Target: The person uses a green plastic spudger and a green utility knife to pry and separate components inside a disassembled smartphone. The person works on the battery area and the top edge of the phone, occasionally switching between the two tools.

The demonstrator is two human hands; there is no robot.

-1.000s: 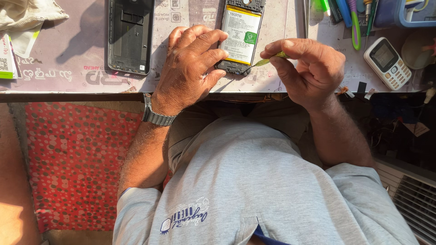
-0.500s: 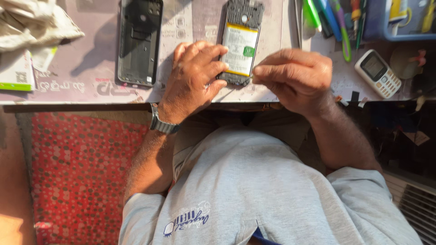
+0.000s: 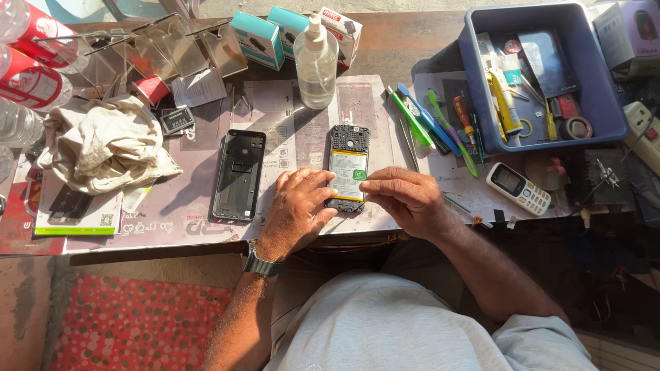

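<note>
While the view has widened, both hands still flank the opened phone.

Glossy plastic opened phone, matt grey work mat, crumpled cloth rag, blue plastic bin.

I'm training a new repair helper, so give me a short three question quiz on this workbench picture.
1. True or false: both hands touch the opened phone.
2. What lies left of the left hand: A back cover, B keypad phone, C spray bottle?
3. What holds the tools at the table's far right corner?

Key: 1 true, the right hand touches too. 2 A. 3 the blue tray.
</note>
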